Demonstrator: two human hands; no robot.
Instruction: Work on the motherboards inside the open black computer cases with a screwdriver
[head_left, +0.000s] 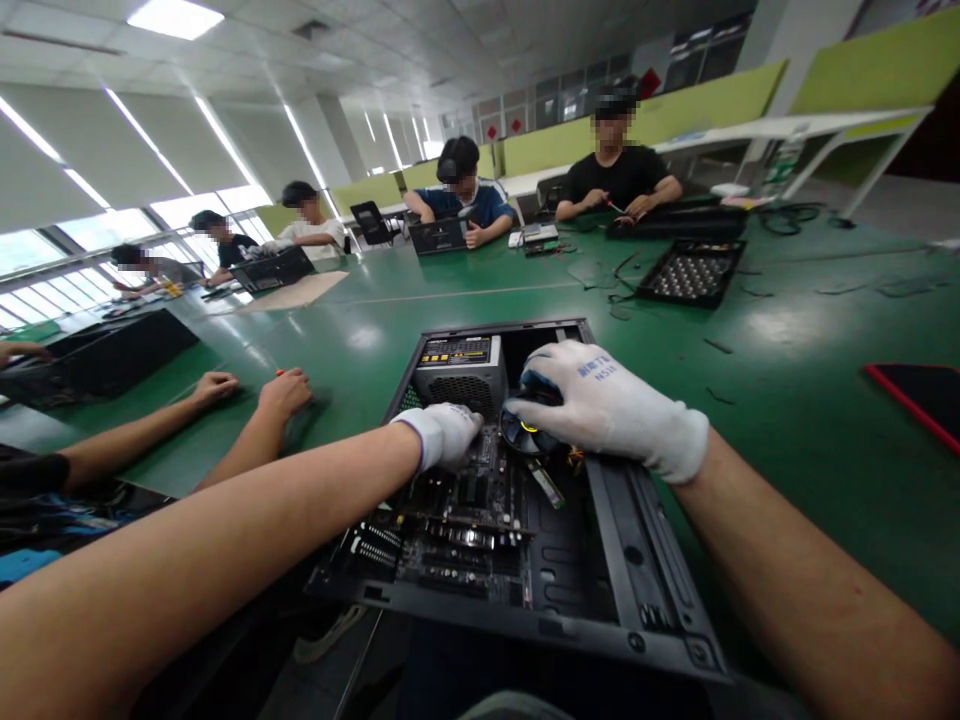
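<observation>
An open black computer case (630, 540) lies on its side at the front of the green table. My right hand (581, 395), in a white glove, grips a round black cooling fan (529, 425) over the case's right part. Gloved as well, my left hand (450, 432) reaches in over the motherboard (469, 490), its fingers closed near the board's upper end; whether they hold anything is hidden. Just beyond it sits the power supply (461, 370). A green memory stick (546, 483) lies slanted inside the case, below the fan.
At the left, a person's bare hands (285, 393) rest near the case, beside another black case (105, 360). Several people work across the green table (375, 310). A tray of screws or small parts (694, 272) and loose cables lie beyond; a red-edged mat (919, 400) is at right.
</observation>
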